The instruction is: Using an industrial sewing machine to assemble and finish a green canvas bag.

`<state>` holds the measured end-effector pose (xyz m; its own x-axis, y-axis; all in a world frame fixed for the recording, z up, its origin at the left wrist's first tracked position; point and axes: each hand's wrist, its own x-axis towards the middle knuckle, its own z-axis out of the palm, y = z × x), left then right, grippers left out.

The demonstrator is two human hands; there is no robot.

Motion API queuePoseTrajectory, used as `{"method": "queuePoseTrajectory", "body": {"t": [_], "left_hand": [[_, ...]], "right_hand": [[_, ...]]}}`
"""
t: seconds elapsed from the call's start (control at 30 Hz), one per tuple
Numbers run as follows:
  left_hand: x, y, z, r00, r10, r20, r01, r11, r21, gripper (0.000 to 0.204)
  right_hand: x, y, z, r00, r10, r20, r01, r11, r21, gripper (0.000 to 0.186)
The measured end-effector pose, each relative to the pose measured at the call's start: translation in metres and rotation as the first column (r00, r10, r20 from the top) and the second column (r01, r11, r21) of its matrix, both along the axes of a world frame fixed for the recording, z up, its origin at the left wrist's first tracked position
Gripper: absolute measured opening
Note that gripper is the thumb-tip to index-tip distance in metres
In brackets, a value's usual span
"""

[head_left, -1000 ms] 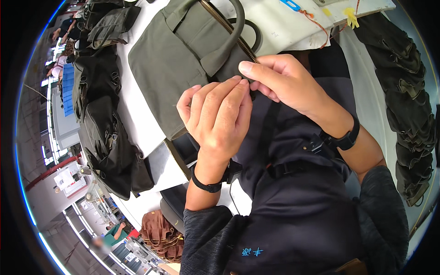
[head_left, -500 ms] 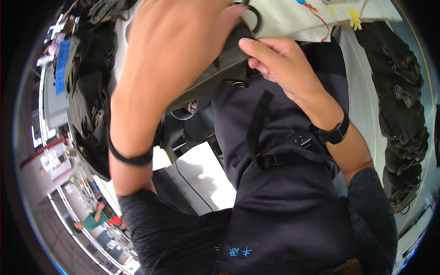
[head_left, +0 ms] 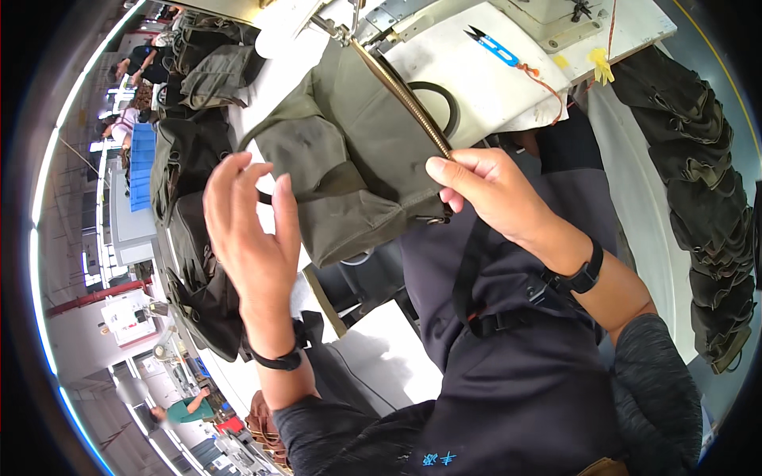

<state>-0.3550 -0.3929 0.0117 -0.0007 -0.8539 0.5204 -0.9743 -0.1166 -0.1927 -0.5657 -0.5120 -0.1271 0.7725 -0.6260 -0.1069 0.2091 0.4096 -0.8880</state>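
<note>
A dark olive fabric bag (head_left: 373,119) lies across the white sewing table and hangs over its front edge. Along its upper right side runs a brass-toothed zipper (head_left: 414,107), stretched straight toward the sewing machine's presser foot area (head_left: 343,33). My right hand (head_left: 496,190) pinches the near end of that zipper between thumb and fingers. Beside the bag's left part, my left hand (head_left: 252,226) is raised with its fingers apart and holds nothing. A black loop handle (head_left: 448,107) pokes out from behind the zipper.
Blue thread snips (head_left: 494,47) lie on the table, tied to an orange cord (head_left: 548,87). More dark bags (head_left: 194,270) are piled at the left. A row of them (head_left: 706,206) hangs at the right. A person in green (head_left: 186,408) is far off at lower left.
My left hand has drawn back from the bag toward me, uncovering the zipper and machine. The right hand sits lower in view, still pinching the zipper end.
</note>
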Motion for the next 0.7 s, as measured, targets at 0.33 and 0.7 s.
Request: {"method": "queuePoseTrajectory", "body": {"t": [0.33, 0.7], "left_hand": [[-0.037, -0.022, -0.025, 0.95, -0.08, -0.301, 0.134, 0.977, 0.165, 0.04], [-0.057, -0.05, -0.032, 0.99, -0.001, -0.141, 0.022, 0.988, 0.152, 0.049]], "right_hand": [[0.0, 0.015, 0.031, 0.988, -0.111, 0.106, 0.078, 0.956, 0.281, 0.03], [0.001, 0.018, 0.034, 0.988, -0.074, 0.137, 0.017, 0.926, 0.376, 0.033]]}}
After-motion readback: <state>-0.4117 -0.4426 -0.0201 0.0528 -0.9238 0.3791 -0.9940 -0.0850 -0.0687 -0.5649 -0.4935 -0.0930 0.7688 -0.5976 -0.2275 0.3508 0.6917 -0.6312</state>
